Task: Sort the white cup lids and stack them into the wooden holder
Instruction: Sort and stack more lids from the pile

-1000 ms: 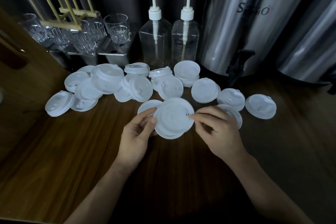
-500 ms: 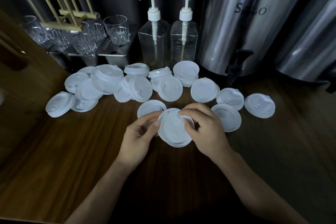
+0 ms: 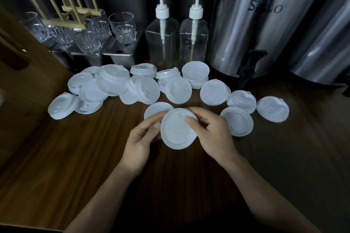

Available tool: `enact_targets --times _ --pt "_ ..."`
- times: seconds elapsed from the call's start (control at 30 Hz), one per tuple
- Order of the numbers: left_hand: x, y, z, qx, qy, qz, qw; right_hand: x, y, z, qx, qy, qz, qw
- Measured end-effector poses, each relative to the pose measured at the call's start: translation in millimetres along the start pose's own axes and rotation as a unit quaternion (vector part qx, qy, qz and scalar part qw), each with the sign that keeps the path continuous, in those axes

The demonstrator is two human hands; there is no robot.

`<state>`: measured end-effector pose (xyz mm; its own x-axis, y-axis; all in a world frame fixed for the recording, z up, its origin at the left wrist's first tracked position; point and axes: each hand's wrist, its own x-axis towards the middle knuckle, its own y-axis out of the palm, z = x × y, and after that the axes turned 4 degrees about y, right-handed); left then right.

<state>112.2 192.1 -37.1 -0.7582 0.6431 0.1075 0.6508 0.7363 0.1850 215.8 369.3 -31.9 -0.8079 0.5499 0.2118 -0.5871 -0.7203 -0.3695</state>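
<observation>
At far left the wooden holder [image 3: 71,8] rests on a group of drinking glasses [image 3: 86,34], its dowels pointing up and well apart from both hands. The left hand [image 3: 141,141] reaches in palm-inward, fingers curled, thumb and forefinger pinching the left rim of a white cup lid [image 3: 178,131] held tilted just above the wooden counter [image 3: 56,166]. The right hand [image 3: 212,134] arches over the same lid, fingertips pressing its upper right edge; loose lids [image 3: 113,89] lie scattered behind, before two pump bottles [image 3: 178,38].

White lids [image 3: 121,89] scattered; wooden holder [image 3: 70,15] apparently empty.
</observation>
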Motion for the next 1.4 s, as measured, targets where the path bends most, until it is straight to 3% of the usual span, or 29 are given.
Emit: enact_targets --times 0.13,0.3,0.63,0.83,1.03,1.1,1.2,1.33,1.4 --pt "-0.5 3.1 -0.7 0.007 0.015 -0.011 1.0 3.8 -3.5 2.7 -0.012 -0.013 0.007 1.0" --pt "-0.5 1.2 1.1 0.009 0.021 0.014 1.0 6.0 -3.2 -1.6 0.0 0.047 -0.01 0.999" --pt "-0.2 -0.8 1.4 0.018 0.02 0.043 0.999 6.2 0.2 0.2 0.033 0.069 -0.026 0.997" --pt "0.0 -1.1 4.1 0.029 0.039 0.006 0.999 -3.1 0.7 -0.2 0.039 0.085 -0.016 0.995" --pt "-0.9 5.1 -0.3 0.052 0.058 -0.025 0.997 -8.3 -8.0 -6.1 0.033 0.103 -0.063 0.992" --pt "2.3 -1.6 2.2 0.177 0.094 -0.069 0.977 -8.1 -13.0 -7.8 0.032 0.108 -0.086 0.99" --pt "9.5 -12.3 4.1 0.356 0.128 -0.093 0.921 -5.8 -18.5 -9.2 0.029 0.11 -0.102 0.988" --pt "17.2 -14.2 8.4 0.495 0.11 -0.066 0.859 -5.1 -21.3 -6.4 0.002 0.104 -0.106 0.989" --pt "20.5 -13.0 10.3 0.521 0.09 -0.06 0.847 -5.7 -21.0 -5.5 0.0 0.105 -0.107 0.989"
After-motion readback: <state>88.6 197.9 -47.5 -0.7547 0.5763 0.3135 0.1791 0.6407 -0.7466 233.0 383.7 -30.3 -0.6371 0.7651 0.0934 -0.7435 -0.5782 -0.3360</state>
